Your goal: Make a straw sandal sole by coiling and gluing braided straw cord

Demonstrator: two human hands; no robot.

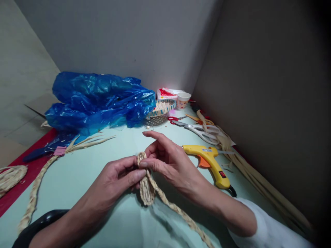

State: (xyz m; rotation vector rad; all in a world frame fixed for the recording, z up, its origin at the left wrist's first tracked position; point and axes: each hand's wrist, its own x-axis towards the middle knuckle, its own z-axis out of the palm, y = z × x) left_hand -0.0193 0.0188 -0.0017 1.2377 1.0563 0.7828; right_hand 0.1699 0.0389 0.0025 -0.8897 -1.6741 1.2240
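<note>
A small oval coil of braided straw [148,193] is upright between my hands above the table. My left hand [119,179] grips its left side, thumb across the front and other fingers partly hidden behind. On the upper right, my right hand [168,157] pinches the coil's top with the thumb, its index finger raised and stretched away. From the coil a loose straw braid [178,209] runs down to the lower right, out of view. A yellow glue gun [210,160] with an orange trigger lies just right of my right hand.
A blue plastic bag [100,100] is heaped at the back left, beside a woven basket [161,109] and paper cup [183,100]. White-handled scissors [199,131] and long straw strands [248,168] lie right. Another braid [34,189] and a coiled piece [11,177] lie left.
</note>
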